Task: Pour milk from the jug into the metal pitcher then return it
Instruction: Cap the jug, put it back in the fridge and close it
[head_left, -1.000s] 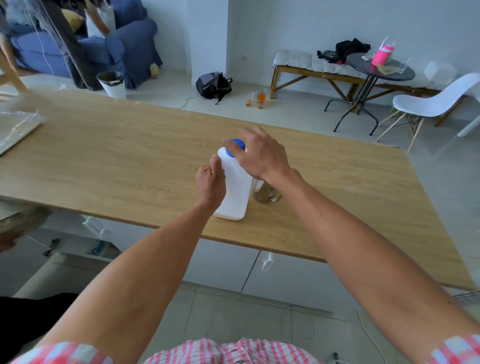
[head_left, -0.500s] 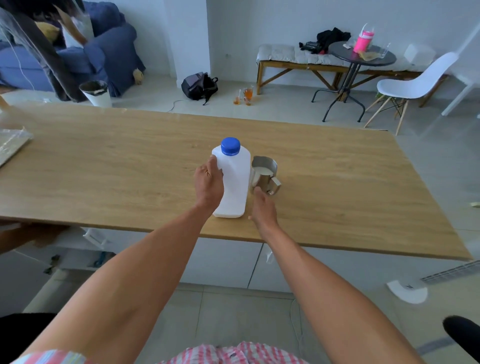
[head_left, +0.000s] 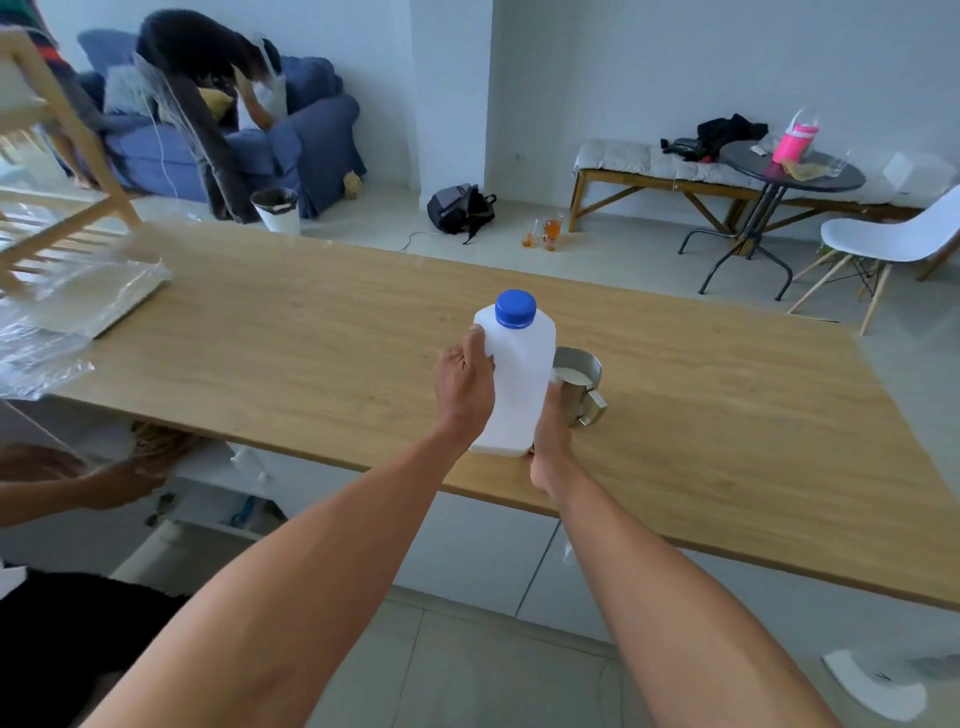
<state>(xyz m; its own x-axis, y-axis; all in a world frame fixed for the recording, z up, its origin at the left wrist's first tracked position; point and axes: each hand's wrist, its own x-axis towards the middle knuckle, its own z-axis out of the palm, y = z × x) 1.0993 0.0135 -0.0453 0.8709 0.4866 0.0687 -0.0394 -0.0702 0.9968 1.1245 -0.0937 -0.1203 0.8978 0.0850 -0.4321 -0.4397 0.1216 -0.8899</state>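
A white plastic milk jug (head_left: 519, 384) with a blue cap (head_left: 515, 308) stands upright on the wooden table (head_left: 291, 338) near its front edge. My left hand (head_left: 462, 387) grips the jug's left side. My right hand (head_left: 551, 434) presses against the jug's lower right side, fingers partly hidden behind it. Just right of the jug stands the metal pitcher (head_left: 579, 382), with milk inside and its handle pointing toward me and right.
A tray wrapped in clear plastic (head_left: 83, 296) lies at the table's left end beside a wooden chair frame (head_left: 57, 135). Another person's hand (head_left: 119, 480) shows below the table at left. Beyond the table are a sofa, bin, backpack, bench, round table and white chair.
My right hand left the blue cap, dropped to the table in front of the pitcher, then moved against the jug's lower right side. My left hand stayed on the jug.
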